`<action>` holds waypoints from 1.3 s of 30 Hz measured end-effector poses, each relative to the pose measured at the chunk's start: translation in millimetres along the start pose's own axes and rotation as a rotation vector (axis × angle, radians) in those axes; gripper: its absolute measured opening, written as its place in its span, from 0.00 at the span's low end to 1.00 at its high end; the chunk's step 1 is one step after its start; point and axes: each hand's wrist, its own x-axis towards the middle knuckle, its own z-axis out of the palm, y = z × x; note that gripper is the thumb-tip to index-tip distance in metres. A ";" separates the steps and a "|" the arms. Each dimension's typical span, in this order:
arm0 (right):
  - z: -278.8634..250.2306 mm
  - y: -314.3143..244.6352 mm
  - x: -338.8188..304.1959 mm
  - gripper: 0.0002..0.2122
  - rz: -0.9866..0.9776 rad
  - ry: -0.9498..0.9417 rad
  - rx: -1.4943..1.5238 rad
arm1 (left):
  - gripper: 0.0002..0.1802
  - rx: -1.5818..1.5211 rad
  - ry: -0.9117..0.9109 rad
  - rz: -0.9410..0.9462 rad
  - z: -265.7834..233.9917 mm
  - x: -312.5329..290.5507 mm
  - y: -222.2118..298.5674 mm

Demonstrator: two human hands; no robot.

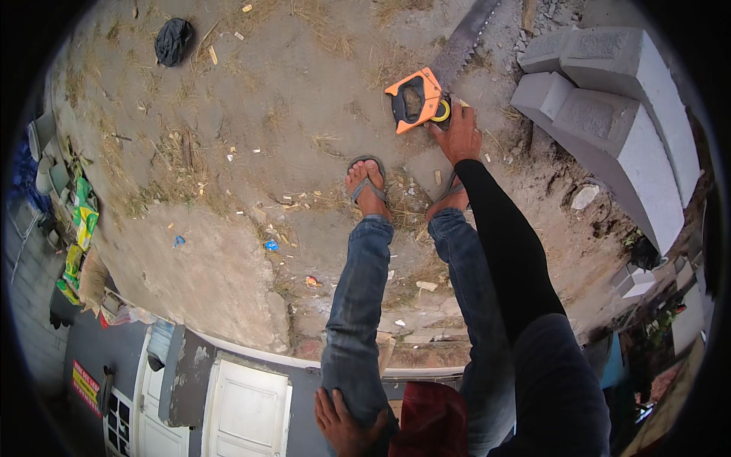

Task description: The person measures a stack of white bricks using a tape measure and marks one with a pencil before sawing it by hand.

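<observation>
My right hand (459,135), at the end of a black sleeve, reaches down ahead of my right foot. Its fingers close on a tape measure (441,111), round with a yellow ring and dark middle, partly covered by the fingers. Just left of it is the orange and black handle of a handsaw (429,85); its worn, toothed blade runs up to the far right on the ground. My left hand (346,423) lies on my left thigh, fingers spread and holding nothing.
Grey concrete blocks (609,114) stand at the right. A black plastic bag (173,41) lies far left. Wood scraps and dry straw litter the dirt around my sandalled feet (368,181). Colourful sacks (85,213) line the left edge; a white door (247,407) shows at lower left.
</observation>
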 end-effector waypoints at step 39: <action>-429.0 -73.7 -586.1 0.22 -0.005 -0.073 1.410 | 0.49 -0.113 -0.718 1.206 -219.5 -56.6 101.5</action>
